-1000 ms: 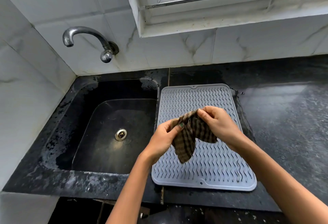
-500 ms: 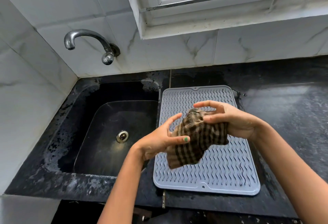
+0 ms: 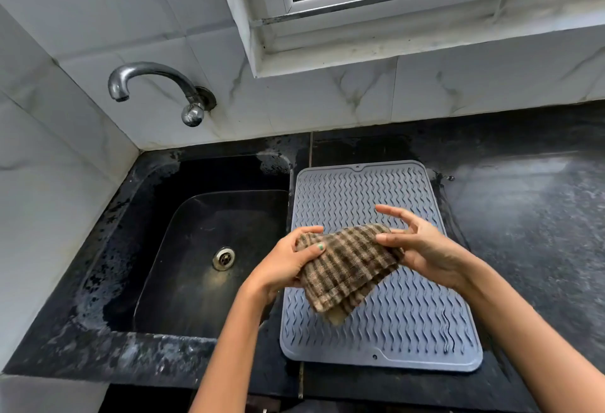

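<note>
Since 0.5 s ago the checked cloth (image 3: 347, 265) has gone from a bunched wad to a flatter, folded band stretched btwn both hands, & the left hand (image 3: 284, 265) has closed on it. Cloth: brown/tan check, ribbed weave, doubled over, lower corner drooping w/ a paler patch at the tip. It hangs above the grey drying mat (image 3: 409, 324), not touching it, just right of the sink (image 3: 212, 216). L fingers curl round its left edge, thumb on top. Right hand (image 3: 425, 249): thumb clamps the right end vs the palm; other fingers splayed, loose, off the fabric.
</note>
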A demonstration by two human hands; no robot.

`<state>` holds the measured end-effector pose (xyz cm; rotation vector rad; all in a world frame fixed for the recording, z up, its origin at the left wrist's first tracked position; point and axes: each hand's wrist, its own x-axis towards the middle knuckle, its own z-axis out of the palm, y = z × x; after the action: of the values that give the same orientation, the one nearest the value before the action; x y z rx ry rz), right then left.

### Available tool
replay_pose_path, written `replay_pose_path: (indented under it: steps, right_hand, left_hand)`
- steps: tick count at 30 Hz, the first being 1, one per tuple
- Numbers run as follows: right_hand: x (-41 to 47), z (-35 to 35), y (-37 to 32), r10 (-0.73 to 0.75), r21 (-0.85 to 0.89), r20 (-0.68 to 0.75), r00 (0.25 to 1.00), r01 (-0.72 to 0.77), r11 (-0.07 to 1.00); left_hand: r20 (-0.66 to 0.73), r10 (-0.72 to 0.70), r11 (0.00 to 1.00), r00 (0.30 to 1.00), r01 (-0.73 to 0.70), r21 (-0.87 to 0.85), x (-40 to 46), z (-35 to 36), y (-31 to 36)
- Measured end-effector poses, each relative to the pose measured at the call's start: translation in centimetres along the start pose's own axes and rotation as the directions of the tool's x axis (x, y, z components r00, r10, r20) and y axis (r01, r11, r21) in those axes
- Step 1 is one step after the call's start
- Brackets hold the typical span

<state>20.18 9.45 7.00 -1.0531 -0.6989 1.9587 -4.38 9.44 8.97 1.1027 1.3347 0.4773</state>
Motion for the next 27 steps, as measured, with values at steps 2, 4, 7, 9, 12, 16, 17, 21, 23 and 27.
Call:
replay_pose_path:
  steps: [2, 4, 7, 9, 12, 16, 17, 21, 23, 27]
  right_hand:
    - [-0.3, 1.0, -1.1, -0.05, -0.092, 0.061, 0.997, 0.055, 0.994]
    - [-0.4, 2.2, -1.8, -0.078, -0.171, 0.125, 0.989, 0.099, 0.98]
    - [-0.2, 3.9, -2.6, -0.073, -0.266, 0.198, 0.978, 0.125, 0.956]
    - [0.2, 4.6, -3.5, -0.094, -0.234, 0.196, 0.976, 0.14, 0.962]
    - [1.0, 5.3, -4.5, -0.247, -0.307, 0.013, 0.969, 0.239, 0.921]
    - [2.2, 5.3, -2.5, -0.787, -0.849, -0.278, 0.551, 0.242, 0.47]
    - [2.4, 5.6, -1.6, -0.768, -0.829, -0.249, 0.59, 0.279, 0.484]
    - [4.2, 6.6, 2.6, -0.315, -0.538, -0.234, 0.92, 0.147, 0.83]
    - [5.3, 6.2, 3.0, -0.131, -0.285, -0.294, 0.947, 0.044, 0.957]
    - [8.1, 4.6, 1.3, -0.035, -0.117, -0.297, 0.954, 0.0, 0.993]
  left_hand:
    - [-0.134, -0.018, 0.932, 0.991, 0.066, 0.355, -0.3, -0.3, 0.2]
    - [-0.134, 0.042, 0.766, 0.99, 0.054, 0.641, -0.1, -0.3, 0.2]
    - [0.069, 0.221, 0.769, 0.973, -0.218, 0.601, -0.3, 1.0, 1.4]
    - [0.082, 0.301, 0.883, 0.95, -0.31, 0.352, 0.3, 2.2, 1.9]
    - [-0.068, 0.311, 0.948, 0.948, -0.304, 0.09, 1.6, 3.7, 2.0]
    - [-0.348, 0.206, 0.978, 0.915, -0.187, 0.09, 3.1, 4.9, 1.7]
    - [-0.374, 0.193, 0.98, 0.907, -0.159, 0.119, 3.3, 5.1, 1.8]
    - [-0.172, 0.163, 0.968, 0.971, -0.124, 0.218, 4.0, 5.6, 2.5]
    - [-0.066, 0.107, 0.974, 0.992, -0.091, 0.209, 4.1, 5.1, 2.9]
    - [0.024, 0.087, 0.995, 0.996, -0.088, 0.047, 5.5, 2.2, 4.5]
